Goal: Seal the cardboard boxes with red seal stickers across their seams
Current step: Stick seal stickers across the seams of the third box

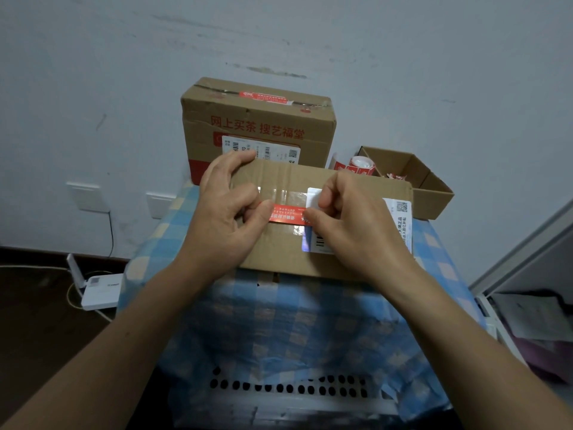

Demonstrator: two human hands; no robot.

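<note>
A flat cardboard box (pixel 288 252) lies in front of me on a blue checked cloth. A red seal sticker (pixel 286 215) stretches over its taped seam. My left hand (pixel 229 209) pinches the sticker's left end between thumb and forefinger. My right hand (pixel 350 225) pinches the right end, with a piece of white backing paper (pixel 313 197) against its fingers. Behind stands a taller cardboard box (pixel 257 128) with red print and a red sticker (pixel 262 97) over its top seam.
A roll of red stickers (pixel 359 165) and an open small cardboard box (pixel 412 178) sit at the back right. The cloth covers a white perforated crate (pixel 288 389). A white router (pixel 100 290) lies on the floor to the left. Wall sockets (pixel 88 197) are nearby.
</note>
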